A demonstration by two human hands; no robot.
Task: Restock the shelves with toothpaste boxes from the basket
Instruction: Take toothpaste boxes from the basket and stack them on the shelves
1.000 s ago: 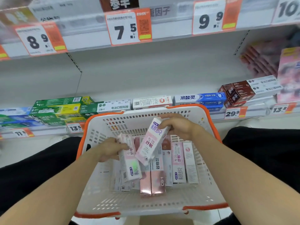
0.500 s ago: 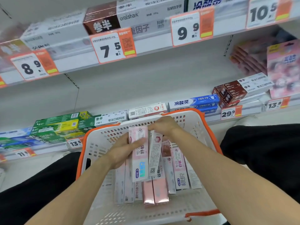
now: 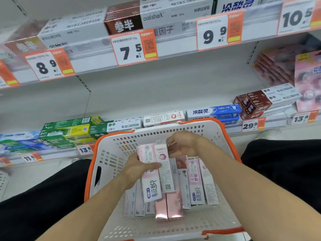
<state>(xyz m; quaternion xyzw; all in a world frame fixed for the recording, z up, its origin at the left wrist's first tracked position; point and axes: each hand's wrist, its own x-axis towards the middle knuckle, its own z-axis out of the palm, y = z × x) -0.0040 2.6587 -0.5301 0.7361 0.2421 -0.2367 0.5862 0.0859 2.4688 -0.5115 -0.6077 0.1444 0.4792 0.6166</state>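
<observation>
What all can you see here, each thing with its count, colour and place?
white plastic basket with orange rim: one, between the knees
pink and white toothpaste boxes lying in the basket: roughly eight, pink, white, rose
two pink-white boxes held upright: two, above the pile
green boxes: several, lower shelf left
blue boxes: two or more, lower shelf right
orange price tags: several, shelf edges
left hand: grip on the two boxes
right hand: at their tops
</observation>
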